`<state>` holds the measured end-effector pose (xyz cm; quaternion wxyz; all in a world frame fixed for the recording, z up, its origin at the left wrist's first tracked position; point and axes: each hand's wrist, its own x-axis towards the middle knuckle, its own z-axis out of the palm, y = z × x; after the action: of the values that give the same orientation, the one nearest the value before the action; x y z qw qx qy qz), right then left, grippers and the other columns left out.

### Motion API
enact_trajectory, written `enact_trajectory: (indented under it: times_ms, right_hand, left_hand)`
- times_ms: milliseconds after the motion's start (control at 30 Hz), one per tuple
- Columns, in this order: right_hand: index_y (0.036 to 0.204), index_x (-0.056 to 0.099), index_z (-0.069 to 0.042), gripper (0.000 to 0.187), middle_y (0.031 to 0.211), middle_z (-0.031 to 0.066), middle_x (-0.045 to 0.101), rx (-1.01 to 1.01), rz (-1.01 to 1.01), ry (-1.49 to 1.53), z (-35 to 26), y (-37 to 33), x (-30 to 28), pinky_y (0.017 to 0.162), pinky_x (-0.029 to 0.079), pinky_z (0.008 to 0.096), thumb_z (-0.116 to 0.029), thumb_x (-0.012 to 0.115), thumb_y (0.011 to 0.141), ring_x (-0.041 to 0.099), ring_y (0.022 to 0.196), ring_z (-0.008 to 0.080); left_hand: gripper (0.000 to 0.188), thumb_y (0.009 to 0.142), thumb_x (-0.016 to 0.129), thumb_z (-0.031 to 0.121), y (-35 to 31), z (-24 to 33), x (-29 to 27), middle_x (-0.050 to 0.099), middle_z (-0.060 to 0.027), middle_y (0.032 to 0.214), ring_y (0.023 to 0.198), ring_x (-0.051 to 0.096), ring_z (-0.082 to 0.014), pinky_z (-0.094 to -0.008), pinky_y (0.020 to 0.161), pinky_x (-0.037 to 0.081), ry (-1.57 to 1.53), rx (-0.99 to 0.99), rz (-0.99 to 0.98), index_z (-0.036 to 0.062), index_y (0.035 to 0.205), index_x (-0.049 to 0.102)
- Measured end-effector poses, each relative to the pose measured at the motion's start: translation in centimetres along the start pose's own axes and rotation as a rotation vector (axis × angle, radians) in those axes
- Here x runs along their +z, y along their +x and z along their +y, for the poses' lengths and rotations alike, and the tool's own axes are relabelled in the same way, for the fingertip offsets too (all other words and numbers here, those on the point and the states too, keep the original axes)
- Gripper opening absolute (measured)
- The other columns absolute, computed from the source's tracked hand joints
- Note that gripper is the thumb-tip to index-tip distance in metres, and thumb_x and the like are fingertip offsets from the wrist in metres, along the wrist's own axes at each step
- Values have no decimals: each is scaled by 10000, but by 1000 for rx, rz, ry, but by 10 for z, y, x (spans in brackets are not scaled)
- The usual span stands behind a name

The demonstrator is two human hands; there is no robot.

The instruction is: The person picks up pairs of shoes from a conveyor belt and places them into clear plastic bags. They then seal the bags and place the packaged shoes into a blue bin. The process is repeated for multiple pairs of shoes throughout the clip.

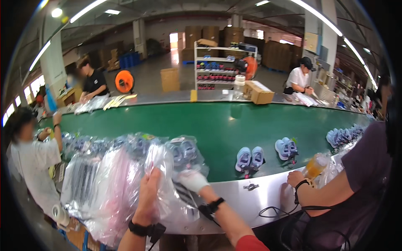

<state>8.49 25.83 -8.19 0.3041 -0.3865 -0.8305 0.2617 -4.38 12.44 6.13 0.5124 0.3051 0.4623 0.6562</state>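
Observation:
My left hand (pixel 147 194) is closed around a clear plastic bag (pixel 158 161) held upright in front of me. Just to its right, my right hand (pixel 192 180), in a white glove, lies against a clear bag holding a pair of light blue shoes (pixel 183 151) at the belt's near edge; its fingers are blurred and partly behind plastic. Below my hands and to the left spreads a pile of clear and pinkish plastic bags (pixel 113 180). More bagged blue shoes (pixel 94 145) line the belt beyond that pile. Two unbagged pairs, one of blue shoes (pixel 250 159) and another (pixel 286 148), stand farther right.
A green conveyor belt (pixel 209 121) runs across, with a metal edge (pixel 234 209) nearest me. A co-worker's arm (pixel 322 188) is close on my right, beside a bottle of amber liquid (pixel 316 165). Another person (pixel 33 159) works at left. A cardboard box (pixel 258 92) sits across the belt.

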Motion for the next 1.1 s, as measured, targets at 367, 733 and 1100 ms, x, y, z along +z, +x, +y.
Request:
enact_trajectory:
  times_ms: [367, 733, 1100]
  right_hand:
    - [834, 554, -34, 219, 676, 35, 548, 184, -3, 771, -105, -88, -102, 560, 448, 270, -233, 596, 915, 523, 562, 104]
    - [948, 616, -46, 246, 973, 141, 602, -355, 392, -486, -142, -115, -120, 776, 466, 401, -182, 646, 745, 576, 917, 304]
    - [982, 632, -15, 256, 978, 180, 621, -207, 24, -282, -77, -79, -76, 811, 479, 417, -197, 600, 805, 599, 916, 331]
  left_hand:
    - [156, 960, 541, 206, -30, 1, 13, 547, 45, 772, 643, 492, -45, -211, 567, 411, 60, 146, 1, 65, 948, 607]
    - [131, 874, 540, 64, -58, 20, 39, 578, -23, 696, 626, 531, -124, -303, 557, 428, 808, 550, -71, 8, 955, 625]
    - [63, 848, 582, 107, -72, -12, 21, 514, -166, 535, 475, 552, -347, -406, 438, 416, 1129, 730, -523, 47, 835, 570]
